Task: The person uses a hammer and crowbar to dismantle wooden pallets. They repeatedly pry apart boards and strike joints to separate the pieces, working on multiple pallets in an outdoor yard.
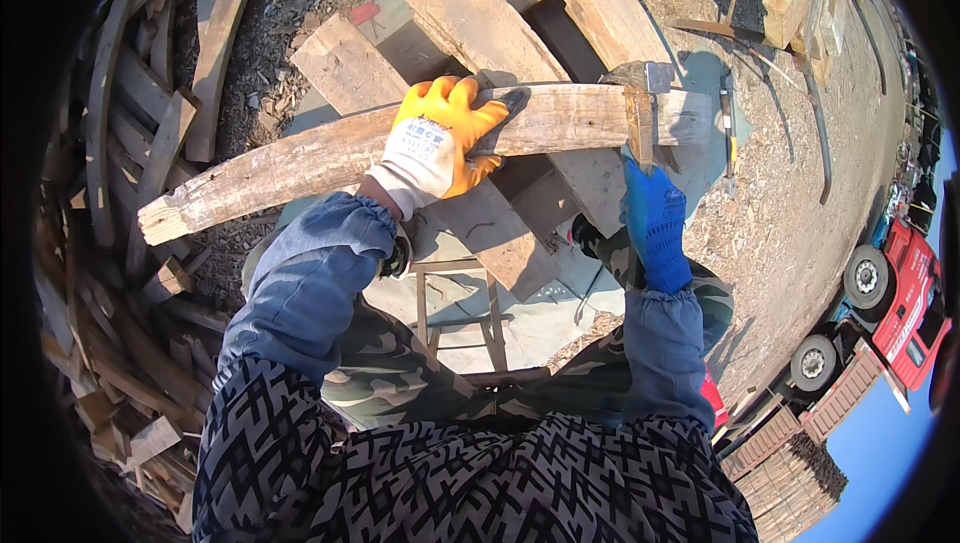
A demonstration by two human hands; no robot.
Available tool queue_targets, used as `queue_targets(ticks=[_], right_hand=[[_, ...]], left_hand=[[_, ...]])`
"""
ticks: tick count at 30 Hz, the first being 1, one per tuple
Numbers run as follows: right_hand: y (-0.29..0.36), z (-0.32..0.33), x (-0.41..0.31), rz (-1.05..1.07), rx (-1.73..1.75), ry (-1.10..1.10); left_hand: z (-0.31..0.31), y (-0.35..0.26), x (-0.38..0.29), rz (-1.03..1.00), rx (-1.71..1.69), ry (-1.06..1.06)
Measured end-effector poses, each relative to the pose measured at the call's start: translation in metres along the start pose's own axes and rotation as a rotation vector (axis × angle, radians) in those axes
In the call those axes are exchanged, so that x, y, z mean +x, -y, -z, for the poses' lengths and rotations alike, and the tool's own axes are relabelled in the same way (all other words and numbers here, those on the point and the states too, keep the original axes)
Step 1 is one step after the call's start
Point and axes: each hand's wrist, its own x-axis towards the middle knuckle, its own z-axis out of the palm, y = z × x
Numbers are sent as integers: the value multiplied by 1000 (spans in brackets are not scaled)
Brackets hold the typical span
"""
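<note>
A weathered wooden plank (300, 164) lies crosswise before me, over other boards. My left hand (439, 130), in a yellow-and-white work glove, grips the plank near its middle, thumb and fingers over its faces. In a blue glove, my right hand (651, 205) is closed around the wooden handle of a hammer (639, 122). The metal hammer head (657, 77) is at the plank's far edge, near its right end; contact with the wood cannot be told. Underneath, a wide board (480, 17) runs diagonally.
Heaped planks (142, 145) fill the left side. A pry bar (727, 130) lies right of the plank on a green sheet (701, 81). Between my legs stands a wooden frame (450, 267). Cut timber (787, 2) is at upper right, a red truck (904, 303) farther off.
</note>
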Motion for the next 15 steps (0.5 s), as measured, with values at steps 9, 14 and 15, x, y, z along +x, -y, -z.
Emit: queue_targets(ticks=[9, 14, 15], right_hand=[[58, 24, 0, -41, -285, -193], [151, 116, -36, -231, 340, -252], [164, 124, -50, -176, 534, -214]], left_hand=[[31, 1, 26, 252, -208, 228], [49, -18, 28, 134, -102, 252], [50, -25, 26, 66, -31, 242]])
